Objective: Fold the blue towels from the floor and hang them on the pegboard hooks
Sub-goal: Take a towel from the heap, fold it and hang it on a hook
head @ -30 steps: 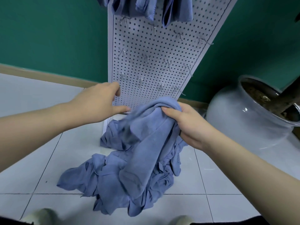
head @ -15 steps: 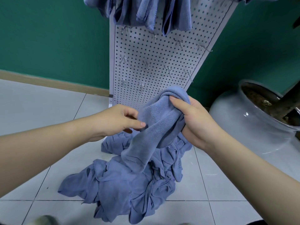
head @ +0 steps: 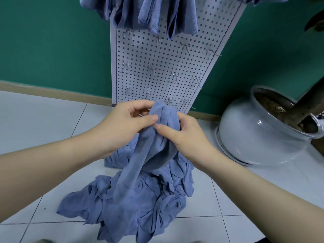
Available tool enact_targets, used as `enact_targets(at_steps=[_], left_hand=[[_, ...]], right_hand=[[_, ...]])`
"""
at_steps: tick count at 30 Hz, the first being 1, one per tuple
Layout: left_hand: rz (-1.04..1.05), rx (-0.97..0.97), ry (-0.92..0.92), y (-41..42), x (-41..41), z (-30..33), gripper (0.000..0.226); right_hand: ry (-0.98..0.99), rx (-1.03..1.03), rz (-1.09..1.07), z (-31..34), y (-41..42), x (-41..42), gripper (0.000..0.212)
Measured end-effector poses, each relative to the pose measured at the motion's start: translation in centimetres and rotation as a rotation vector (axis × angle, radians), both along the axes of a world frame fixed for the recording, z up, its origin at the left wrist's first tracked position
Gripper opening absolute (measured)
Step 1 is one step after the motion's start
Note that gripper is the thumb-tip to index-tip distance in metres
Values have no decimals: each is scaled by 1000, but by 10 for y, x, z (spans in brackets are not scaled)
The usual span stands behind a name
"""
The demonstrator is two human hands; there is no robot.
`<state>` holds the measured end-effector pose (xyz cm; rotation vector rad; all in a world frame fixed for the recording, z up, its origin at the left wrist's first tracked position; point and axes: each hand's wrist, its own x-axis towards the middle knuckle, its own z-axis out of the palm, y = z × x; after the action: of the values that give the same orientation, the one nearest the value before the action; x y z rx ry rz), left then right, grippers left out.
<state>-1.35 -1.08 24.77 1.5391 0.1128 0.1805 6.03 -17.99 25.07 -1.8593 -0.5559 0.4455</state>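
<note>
A blue towel [head: 150, 146] hangs bunched between both hands, lifted from the pile of blue towels [head: 133, 204] on the tiled floor. My left hand [head: 122, 125] pinches its top edge between thumb and fingers. My right hand [head: 184, 135] grips the same bunch from the right, thumb pointing left. Behind them the white pegboard [head: 163, 67] leans against the green wall, with several bare metal hooks [head: 152, 70]. Several folded blue towels [head: 154, 13] hang along its top rows.
A large white ceramic plant pot [head: 259, 137] with soil and a trunk stands on the floor to the right. A wooden skirting board [head: 52, 90] runs along the green wall. White floor tiles [head: 43, 120] spread out to the left.
My left hand has moved in from the pegboard and taken hold of the towel's top edge. The right hand has lifted the towel higher off the pile.
</note>
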Motion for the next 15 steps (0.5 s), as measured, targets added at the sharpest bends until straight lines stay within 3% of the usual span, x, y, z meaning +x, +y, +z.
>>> enact_targets(at_steps=[4,9,15], left_hand=[[-43,55,79,-2,-3,-4,37],[-90,113,213,-7,-5,-9,19],[31,191,196,-5,-5,-6,21]], right_hand=[[157,156,-43,6,-1,3,19],[325,294,-73,10,0,3,24],[317,167,58,10,-6,7,37]])
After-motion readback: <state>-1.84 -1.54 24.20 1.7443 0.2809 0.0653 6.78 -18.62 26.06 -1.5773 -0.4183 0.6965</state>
